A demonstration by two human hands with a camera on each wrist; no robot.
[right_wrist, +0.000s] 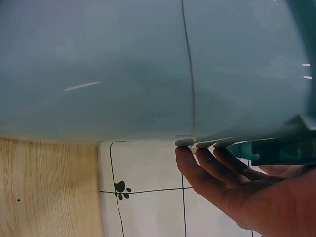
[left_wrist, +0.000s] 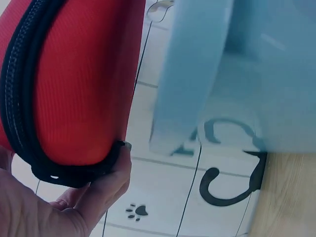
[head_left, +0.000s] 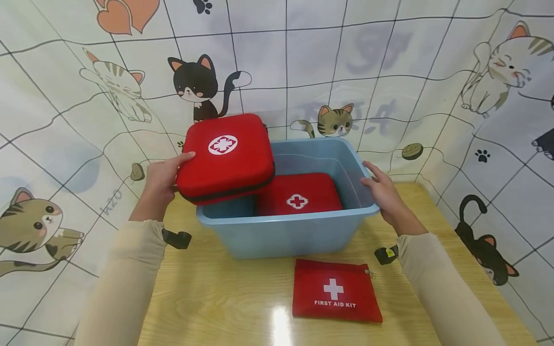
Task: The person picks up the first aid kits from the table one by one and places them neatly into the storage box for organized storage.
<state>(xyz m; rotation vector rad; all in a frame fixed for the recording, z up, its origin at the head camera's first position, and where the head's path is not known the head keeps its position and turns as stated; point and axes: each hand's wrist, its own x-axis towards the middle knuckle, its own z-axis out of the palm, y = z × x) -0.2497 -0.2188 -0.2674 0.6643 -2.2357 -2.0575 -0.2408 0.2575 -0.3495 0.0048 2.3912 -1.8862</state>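
Note:
My left hand (head_left: 162, 175) grips a red hard-shell first aid case (head_left: 225, 168) by its left edge, thumb on top and fingers underneath. The case has a black zipper band and a white cross badge. It is held tilted over the left part of a light blue plastic tub (head_left: 285, 235). In the left wrist view the case's rounded side (left_wrist: 79, 89) sits above my fingers. At the tub's right end, my right hand (head_left: 385, 194) holds the rim, its fingertips (right_wrist: 185, 150) against the outer wall. Inside the tub lies another red first aid case (head_left: 303, 190), partly hidden.
A flat red zip pouch (head_left: 337, 298) marked "FIRST AID KIT" lies in front of the tub on the wooden table (head_left: 216, 298). Behind and on both sides stand walls covered with a cat-patterned sheet (head_left: 268, 57).

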